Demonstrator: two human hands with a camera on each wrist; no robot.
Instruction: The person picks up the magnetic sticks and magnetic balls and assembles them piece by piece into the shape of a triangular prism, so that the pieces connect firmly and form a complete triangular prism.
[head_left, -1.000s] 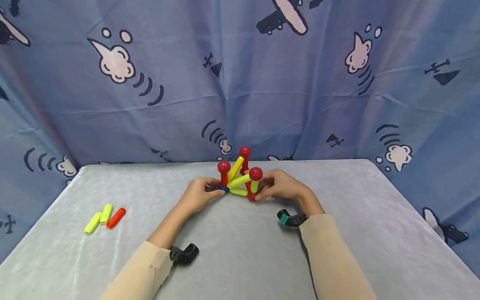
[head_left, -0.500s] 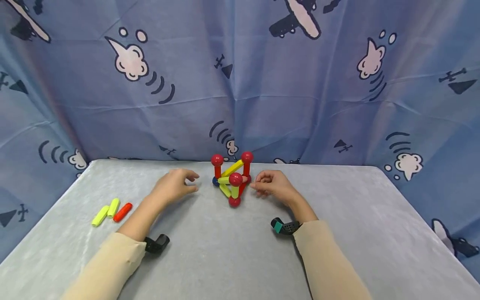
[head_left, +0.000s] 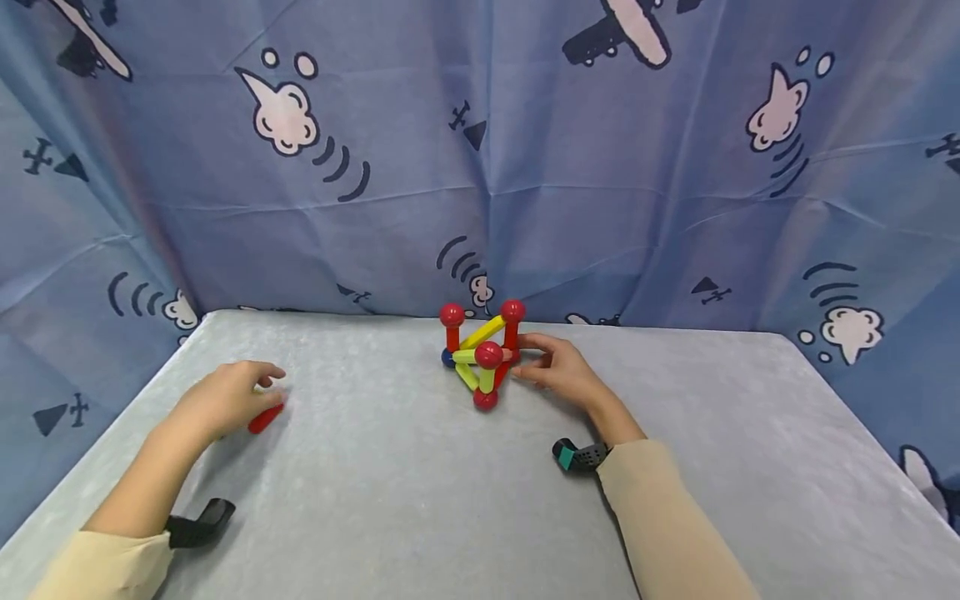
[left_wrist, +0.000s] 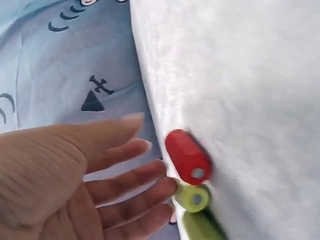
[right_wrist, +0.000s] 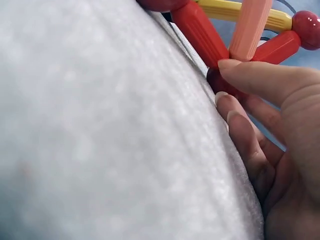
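A frame of magnetic rods and balls [head_left: 487, 381] stands on the table, with red balls on top of its upright rods and a blue ball [head_left: 448, 358] at its left base corner. My right hand [head_left: 566, 375] is at its right side; thumb and fingers pinch the dark red ball [right_wrist: 216, 80] where red and pink rods meet. Over at the left, my left hand [head_left: 221, 402] hovers with relaxed fingers by a loose red magnetic rod [left_wrist: 187, 157]. Two yellow-green rods [left_wrist: 194, 198] lie beside it in the left wrist view; the hand mostly hides them from the head camera.
A pale grey cloth covers the table [head_left: 390, 500]. Behind it hangs a blue printed curtain [head_left: 405, 167], close to the table's far edge. Black straps with cameras [head_left: 577, 456] are on both wrists.
My left hand has let go of the frame and moved left to the loose rods. The frame has turned; my right hand came off it briefly and now touches its right corner again.
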